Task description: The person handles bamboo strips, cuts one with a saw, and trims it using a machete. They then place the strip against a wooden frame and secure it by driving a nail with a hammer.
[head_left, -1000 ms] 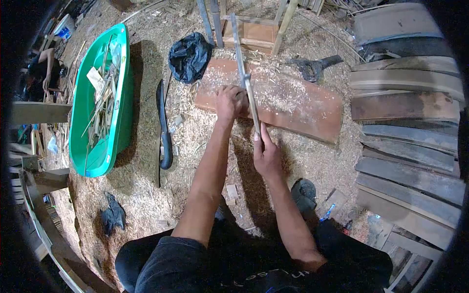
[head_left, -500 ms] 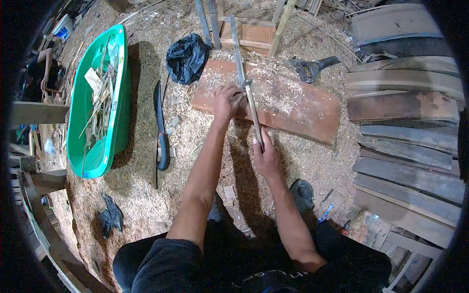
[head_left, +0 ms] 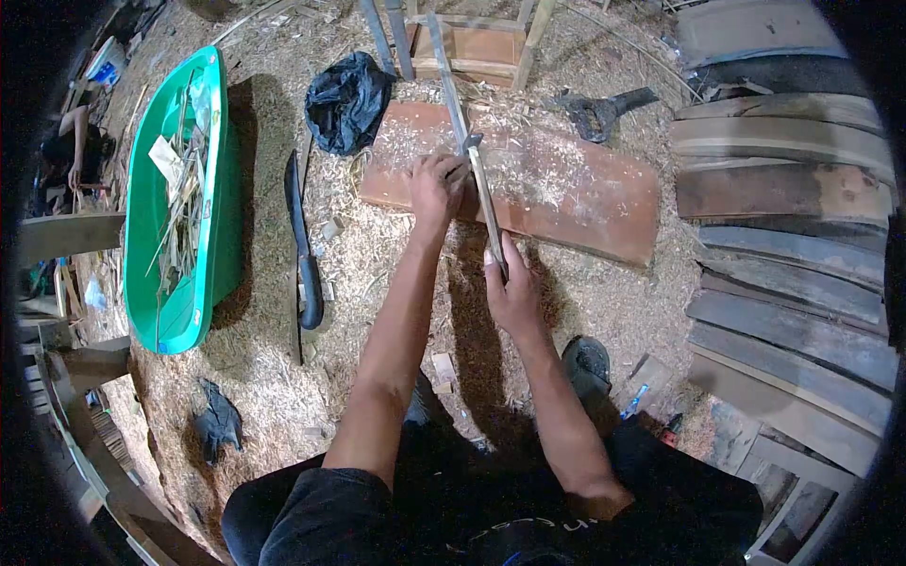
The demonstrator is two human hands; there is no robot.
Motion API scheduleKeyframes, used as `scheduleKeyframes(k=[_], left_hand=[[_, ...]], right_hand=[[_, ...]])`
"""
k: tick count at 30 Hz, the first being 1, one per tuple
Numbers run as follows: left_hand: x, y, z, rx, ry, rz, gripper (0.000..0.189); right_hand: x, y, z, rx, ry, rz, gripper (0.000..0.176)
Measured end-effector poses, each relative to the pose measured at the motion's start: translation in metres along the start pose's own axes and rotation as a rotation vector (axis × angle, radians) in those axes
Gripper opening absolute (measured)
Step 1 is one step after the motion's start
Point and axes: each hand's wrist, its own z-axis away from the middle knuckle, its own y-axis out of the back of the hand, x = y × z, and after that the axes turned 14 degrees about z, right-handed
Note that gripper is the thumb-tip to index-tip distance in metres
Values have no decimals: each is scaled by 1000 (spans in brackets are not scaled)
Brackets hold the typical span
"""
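Observation:
A long, thin strip of wood [head_left: 485, 200] slants away from me across the reddish-brown plank [head_left: 585, 203], which is littered with pale shavings. My right hand [head_left: 515, 294] is closed around the strip's near end, thumb along its side. Beside the strip, over the plank's near edge, is my left hand [head_left: 437, 193] with its fingers curled in; a dark shape shows at its fingertips, and I cannot tell what it holds. A small dark piece [head_left: 473, 141] lies across the strip just beyond these fingers. The strip's far part reaches towards a wooden frame [head_left: 477, 42].
On the left stand a green tub [head_left: 215, 217] of wood scraps and a large knife [head_left: 304, 245] on the shavings. A black plastic bag [head_left: 349, 104] and a handsaw [head_left: 604, 113] lie near the plank. Boards [head_left: 783, 189] line the right. Another person's arm [head_left: 77, 141] shows far left.
The view has shifted slightly, so the plank, bag and tub sit a little farther left. Both hands keep nearly the same pose, with the strip still in my right hand.

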Motion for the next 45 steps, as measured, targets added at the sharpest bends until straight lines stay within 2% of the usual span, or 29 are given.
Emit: scheduleKeyframes(k=[4,7,10,14,17,20,21,24,29,32,36,37,40,41,44,45], left_hand=[[2,2,1,5,-52,-38,28],[6,4,2,-1,-13,-1,33],[3,3,3,-9,-36,-3,35],[0,1,3,24,-61,-8,29],[7,4,2,25,-59,7,25],[4,0,1,30,-73,-10,21],[0,-2,2,41,-67,-6,21],[-7,-5,1,69,-68,0,23],[-2,-3,3,40,-69,-2,20],[-3,-3,2,65,-104,-15,18],[-2,-4,3,70,-76,-17,19],[-5,-4,1,17,-54,-2,23],[-1,-3,2,23,-54,-74,24],[0,-2,1,32,-69,-74,24],[-1,-1,6,48,-85,-51,22],[0,-1,6,47,-83,-24,22]], right_hand=[[11,-11,-3,88,102,9,49],[2,-3,-4,-58,-47,-4,50],[1,-4,-2,58,104,54,51],[-7,6,1,-13,29,64,50],[-33,23,2,6,-13,17,50],[-28,16,4,44,10,47,50],[-33,22,4,-98,-102,134,50],[-11,3,6,137,218,78,50],[-26,10,11,111,83,89,51],[5,-7,7,204,274,138,51],[-27,12,10,113,122,14,51],[-25,10,11,119,99,31,51],[-7,1,9,60,96,123,52],[3,-6,8,109,160,110,51],[-36,19,7,-56,-46,48,52],[-32,14,8,9,0,17,52]])
